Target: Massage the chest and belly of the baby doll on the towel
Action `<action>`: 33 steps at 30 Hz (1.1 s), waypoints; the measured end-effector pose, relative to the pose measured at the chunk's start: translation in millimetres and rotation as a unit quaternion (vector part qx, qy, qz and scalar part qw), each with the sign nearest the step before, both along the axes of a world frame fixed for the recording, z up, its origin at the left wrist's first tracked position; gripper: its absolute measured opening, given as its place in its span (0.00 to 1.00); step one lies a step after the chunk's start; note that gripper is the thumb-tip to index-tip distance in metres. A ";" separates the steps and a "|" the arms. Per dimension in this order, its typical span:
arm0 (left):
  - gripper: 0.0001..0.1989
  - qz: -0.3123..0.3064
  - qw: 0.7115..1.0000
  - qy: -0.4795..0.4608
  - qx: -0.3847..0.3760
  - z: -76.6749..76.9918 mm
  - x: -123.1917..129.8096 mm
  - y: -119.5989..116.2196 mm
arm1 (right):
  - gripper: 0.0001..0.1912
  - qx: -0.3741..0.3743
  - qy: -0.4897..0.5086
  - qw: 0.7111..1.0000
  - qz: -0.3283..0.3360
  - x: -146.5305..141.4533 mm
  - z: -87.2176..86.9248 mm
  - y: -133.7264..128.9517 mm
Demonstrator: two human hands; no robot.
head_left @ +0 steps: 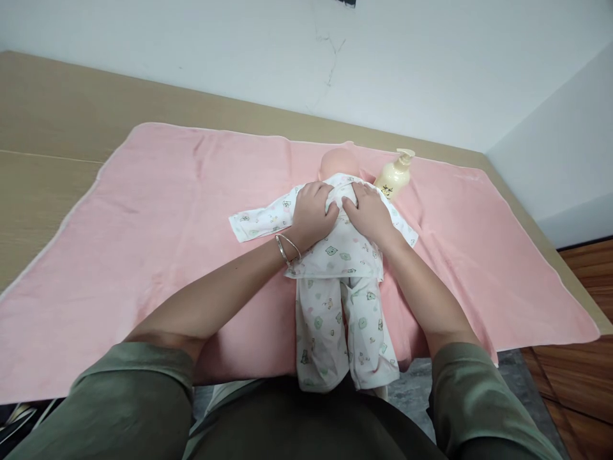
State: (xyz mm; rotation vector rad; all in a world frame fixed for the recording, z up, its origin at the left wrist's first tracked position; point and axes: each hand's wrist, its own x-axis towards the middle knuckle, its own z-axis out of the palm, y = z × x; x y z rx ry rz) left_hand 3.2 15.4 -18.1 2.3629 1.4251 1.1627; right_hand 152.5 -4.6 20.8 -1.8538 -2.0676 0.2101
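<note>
A baby doll [339, 162] lies on a pink blanket [230, 185], its bald head pointing to the wall. It wears a white printed top [342, 252] and matching trousers [322, 332], whose leg ends hang at the table's near edge. My left hand [313, 212], with bangles at the wrist, rests on the left side of the top near the shoulder. On the right side of the top lies my right hand [368, 211]. Both hands are spread, thumbs towards each other. The doll's face is not visible. Close beyond my right hand stands a cream pump bottle [395, 176].
The blanket covers much of a light wooden table [52, 96], with folds right of the doll. A white wall [230, 51] stands behind it. Brown wooden furniture [575, 377] is at the lower right, and dark items lie at the bottom left.
</note>
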 end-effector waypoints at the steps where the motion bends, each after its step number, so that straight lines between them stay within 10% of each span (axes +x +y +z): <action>1: 0.16 0.000 1.000 -0.005 0.006 -0.2 -0.1 -1.1 | 0.28 0.003 -0.001 1.000 -0.001 1.3 0.5 1.3; 33: 0.22 -0.021 0.995 0.100 0.000 7.4 1.1 3.4 | 0.16 0.062 -0.115 0.991 0.009 -15.4 3.1 -18.7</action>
